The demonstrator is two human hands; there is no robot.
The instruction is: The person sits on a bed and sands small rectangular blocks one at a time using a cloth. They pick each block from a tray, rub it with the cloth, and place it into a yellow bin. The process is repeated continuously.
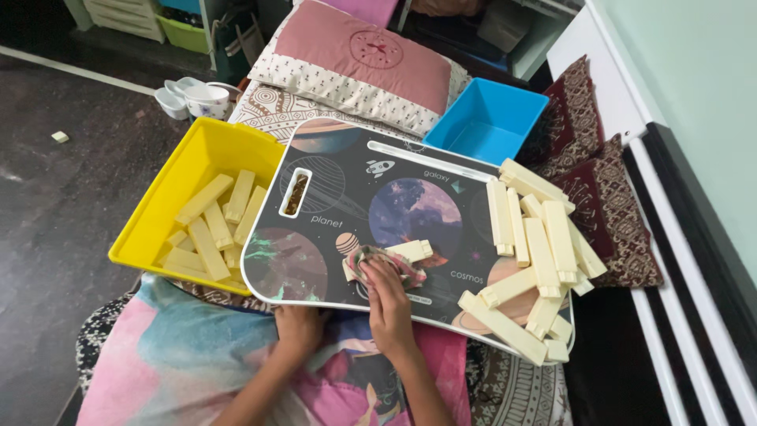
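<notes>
A long cream plastic block (412, 251) lies near the front edge of a dark lap tray printed with planets (347, 170), partly wrapped in a crumpled multicoloured cloth (388, 260). The right hand (386, 296) presses down on the cloth and block, fingers curled over them. The left hand (298, 325) rests at the tray's front edge, fingers tucked under it; how tightly it grips cannot be told. A loose heap of matching cream blocks (536, 252) covers the tray's right side, some overhanging its front right corner. Touching the tray's left edge is a yellow plastic bin (169, 185) with more cream blocks inside. Beyond the tray's far right corner sits a blue plastic bin (489, 118), beside a pink pillow (355, 59).
</notes>
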